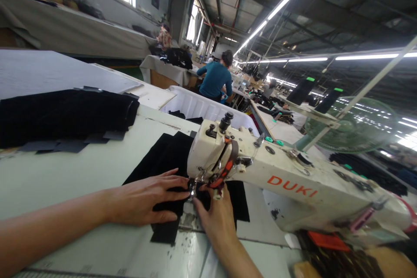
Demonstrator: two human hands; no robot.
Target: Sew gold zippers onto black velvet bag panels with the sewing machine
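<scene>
A sewing machine (254,169) stands on the pale table, and pieces of black fabric (163,152) lie under its head and needle area. My left hand (150,200) rests flat on the fabric left of the presser foot (193,189), fingers stretched out and apart. To the right of the foot, my right hand (218,215) curls its thumb and forefinger about the fabric's edge. Its other fingers are partly hidden behind the machine head. Black fabric also shows to the right of that hand.
A stack of black cut pieces (68,117) lies on the table at left. Behind the machine is a white plastic bin (195,102) with dark pieces. Pink-handled snips (365,217) are at the machine's right. A person in a blue top (215,80) works beyond; thread cones (301,91) stand at right.
</scene>
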